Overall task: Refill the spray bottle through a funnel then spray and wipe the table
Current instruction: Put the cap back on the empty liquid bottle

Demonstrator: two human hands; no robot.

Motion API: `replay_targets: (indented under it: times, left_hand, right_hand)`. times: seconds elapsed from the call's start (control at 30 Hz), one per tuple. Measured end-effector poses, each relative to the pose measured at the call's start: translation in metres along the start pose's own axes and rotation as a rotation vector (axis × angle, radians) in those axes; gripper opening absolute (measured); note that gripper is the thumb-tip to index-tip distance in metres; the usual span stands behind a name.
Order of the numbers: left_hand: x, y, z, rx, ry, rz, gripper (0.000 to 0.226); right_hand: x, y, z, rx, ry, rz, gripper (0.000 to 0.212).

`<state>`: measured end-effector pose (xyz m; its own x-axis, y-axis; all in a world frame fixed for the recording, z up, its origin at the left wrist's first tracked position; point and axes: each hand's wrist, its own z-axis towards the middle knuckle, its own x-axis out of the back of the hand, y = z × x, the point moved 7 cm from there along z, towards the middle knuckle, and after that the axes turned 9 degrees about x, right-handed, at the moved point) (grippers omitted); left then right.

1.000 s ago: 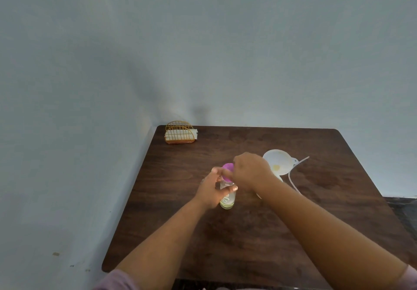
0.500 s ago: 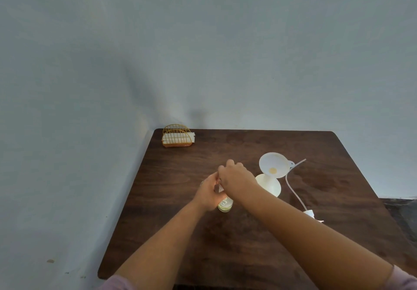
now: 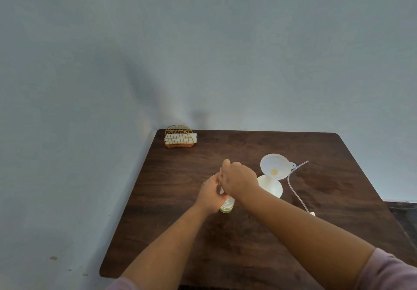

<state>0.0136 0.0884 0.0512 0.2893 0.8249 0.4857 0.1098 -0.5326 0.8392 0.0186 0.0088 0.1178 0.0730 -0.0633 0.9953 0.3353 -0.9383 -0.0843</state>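
Since a second ago the right hand (image 3: 239,180) has closed down over the bottle's top, hiding the purple cap seen earlier. Its grip is clenched on that top, while the left hand (image 3: 212,193) wraps the spray bottle (image 3: 227,206) at frame center. Standing upright on the table (image 3: 282,244), the bottle has its long axis vertical; only its clear base with pale yellowish liquid shows. A white funnel (image 3: 274,167) sits just right, mouth tilted toward the camera, beside a thin tube (image 3: 295,190). A wire napkin holder (image 3: 179,136) occupies the far left corner.
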Motion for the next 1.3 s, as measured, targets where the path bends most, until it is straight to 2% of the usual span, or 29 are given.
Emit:
replay_targets:
  times: [0.17, 0.27, 0.37, 0.5, 0.77, 0.83, 1.0, 1.13, 1.3]
  left_hand:
    - [-0.002, -0.010, 0.003, 0.017, 0.034, 0.051, 0.030]
    - [-0.004, -0.015, 0.003, 0.063, 0.014, 0.077, 0.040]
    - [-0.006, -0.015, 0.004, 0.096, 0.041, 0.083, 0.047]
    - [-0.007, -0.012, 0.006, 0.110, 0.069, 0.132, 0.049]
    - [0.031, 0.019, 0.037, 0.057, 0.082, 0.094, 0.034]
    - [0.047, 0.033, 0.058, 0.040, 0.072, 0.052, 0.035]
    - [0.084, 0.053, 0.130, 0.042, 0.107, -0.030, 0.052]
    - [0.103, 0.064, 0.190, 0.006, 0.139, 0.072, 0.054]
    - [0.107, 0.057, 0.249, -0.026, 0.105, 0.187, 0.052]
  right_hand:
    - [-0.008, 0.009, 0.001, -0.015, -0.008, 0.252, 0.029]
    - [-0.020, 0.013, -0.003, 0.020, -0.107, 0.337, 0.053]
    - [-0.022, 0.019, -0.007, 0.014, -0.057, 0.439, 0.071]
    - [-0.022, 0.028, -0.006, -0.033, -0.018, 0.528, 0.070]
    - [0.014, 0.038, 0.038, -0.002, 0.037, 0.550, 0.060]
    - [0.030, 0.046, 0.064, -0.007, 0.057, 0.553, 0.058]
    - [0.051, 0.063, 0.147, -0.027, 0.064, 0.536, 0.054]
    - [0.051, 0.081, 0.202, -0.096, 0.126, 0.528, 0.057]
    - [0.033, 0.101, 0.247, -0.128, 0.123, 0.520, 0.066]
